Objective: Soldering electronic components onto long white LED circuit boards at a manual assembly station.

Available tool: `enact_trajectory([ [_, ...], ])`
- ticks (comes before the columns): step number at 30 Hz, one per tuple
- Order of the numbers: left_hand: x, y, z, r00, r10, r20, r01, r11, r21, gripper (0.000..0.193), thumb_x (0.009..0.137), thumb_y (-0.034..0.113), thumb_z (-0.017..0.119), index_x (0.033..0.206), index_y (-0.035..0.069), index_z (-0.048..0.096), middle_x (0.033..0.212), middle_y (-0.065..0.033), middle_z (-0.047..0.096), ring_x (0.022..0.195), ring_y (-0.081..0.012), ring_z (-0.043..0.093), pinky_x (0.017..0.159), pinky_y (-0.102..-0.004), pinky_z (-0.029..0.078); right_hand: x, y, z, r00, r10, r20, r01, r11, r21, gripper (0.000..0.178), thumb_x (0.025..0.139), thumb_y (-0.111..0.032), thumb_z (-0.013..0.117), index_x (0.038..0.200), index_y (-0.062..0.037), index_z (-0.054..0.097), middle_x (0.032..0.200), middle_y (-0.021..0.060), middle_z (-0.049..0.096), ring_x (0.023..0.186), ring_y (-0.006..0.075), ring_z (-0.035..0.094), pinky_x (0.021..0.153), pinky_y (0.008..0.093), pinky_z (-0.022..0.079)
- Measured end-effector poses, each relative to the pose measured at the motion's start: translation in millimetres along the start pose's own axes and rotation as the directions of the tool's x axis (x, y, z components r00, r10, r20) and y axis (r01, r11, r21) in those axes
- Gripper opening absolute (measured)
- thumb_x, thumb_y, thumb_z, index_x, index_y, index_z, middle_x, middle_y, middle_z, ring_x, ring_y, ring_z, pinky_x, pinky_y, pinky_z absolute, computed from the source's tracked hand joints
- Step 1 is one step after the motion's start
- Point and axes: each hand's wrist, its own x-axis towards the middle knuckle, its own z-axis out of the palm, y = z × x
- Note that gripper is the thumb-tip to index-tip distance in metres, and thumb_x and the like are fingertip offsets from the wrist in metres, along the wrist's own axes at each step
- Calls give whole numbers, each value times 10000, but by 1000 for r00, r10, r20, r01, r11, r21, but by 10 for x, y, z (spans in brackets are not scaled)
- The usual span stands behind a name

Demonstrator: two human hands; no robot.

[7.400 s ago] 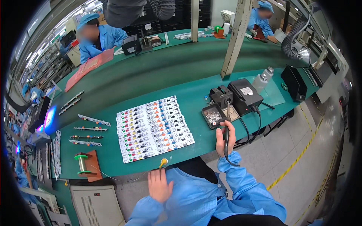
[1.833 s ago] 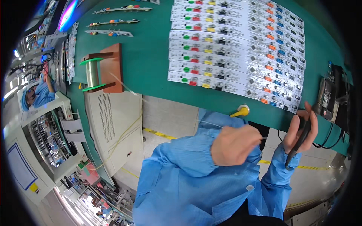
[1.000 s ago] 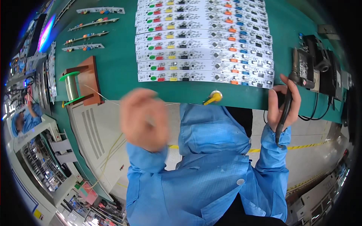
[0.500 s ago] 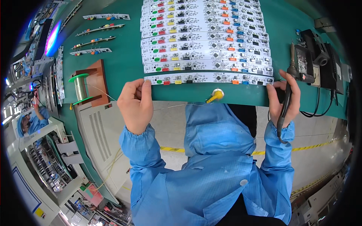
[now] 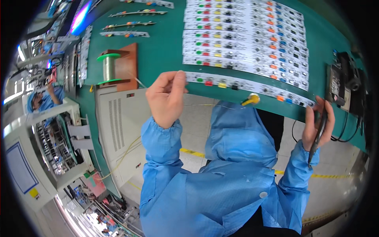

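Note:
A long narrow white circuit board (image 5: 256,88) with coloured parts lies along the bench's near edge. My left hand (image 5: 166,98) pinches its left end between thumb and fingers. At the other end, my right hand (image 5: 319,124) grips the board with thumb and fingertips. That same hand also holds a soldering iron (image 5: 317,138), its tip pointing back towards my sleeve. Thin solder wire (image 5: 201,105) sticks out to the right of my left hand. Beyond the held board, several similar circuit boards (image 5: 244,51) lie in close rows.
A solder spool (image 5: 109,68) sits on a brown stand (image 5: 130,59) at left. Behind it lie several loose boards (image 5: 128,24). A yellow plug (image 5: 251,99) sits at the front edge. Dark soldering equipment (image 5: 351,75) with cables stands right. Another person (image 5: 45,98) works far left.
The held board has come away from the rows towards me, its right end lower, so the gap is wider. Both hands moved with it. The whole view has shifted and tilted.

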Motion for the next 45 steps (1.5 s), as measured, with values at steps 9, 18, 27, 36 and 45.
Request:
enact_trajectory([
  [9, -75, 130, -122, 978, -69, 198, 124, 952, -281, 163, 874, 70, 557, 941, -69, 609, 788, -125, 646, 658, -145, 617, 592, -234, 496, -98, 108, -144, 960, -227, -164, 206, 969, -135, 447, 765, 131, 610, 1171, 8, 469, 1031, 215, 600, 943, 261, 598, 849, 380, 487],
  [18, 36, -26, -289, 964, -5, 266, 131, 880, -456, 244, 873, 37, 531, 1080, -83, 579, 1011, -184, 620, 850, -187, 617, 693, -245, 535, 22, -164, -79, 930, -365, -53, 362, 931, -47, 635, 666, 182, 633, 1195, -95, 417, 914, 163, 548, 883, 324, 583, 799, 466, 477],
  [27, 102, -38, -161, 955, 12, 297, 139, 866, -481, 231, 900, 56, 507, 1081, -71, 575, 1031, -182, 610, 863, -182, 617, 713, -255, 551, -10, -210, -238, 936, -351, -18, 348, 933, -89, 676, 660, 201, 593, 1218, -127, 399, 930, 156, 540, 905, 296, 567, 821, 457, 466],
  [36, 109, 0, -167, 943, 66, 325, 119, 846, -519, 249, 919, 93, 483, 1085, -76, 560, 990, -183, 622, 799, -195, 637, 702, -275, 552, -10, -198, -253, 937, -342, -72, 340, 940, -37, 663, 663, 191, 601, 1220, -113, 409, 939, 166, 544, 893, 286, 563, 818, 451, 463],
  [45, 33, 37, -307, 952, 94, 292, 82, 839, -538, 260, 886, 55, 506, 1102, -81, 552, 1081, -208, 576, 847, -208, 598, 710, -281, 513, -30, -109, -194, 940, -336, -60, 336, 942, -19, 636, 664, 165, 648, 1192, -109, 422, 955, 166, 549, 899, 296, 565, 830, 464, 462],
])
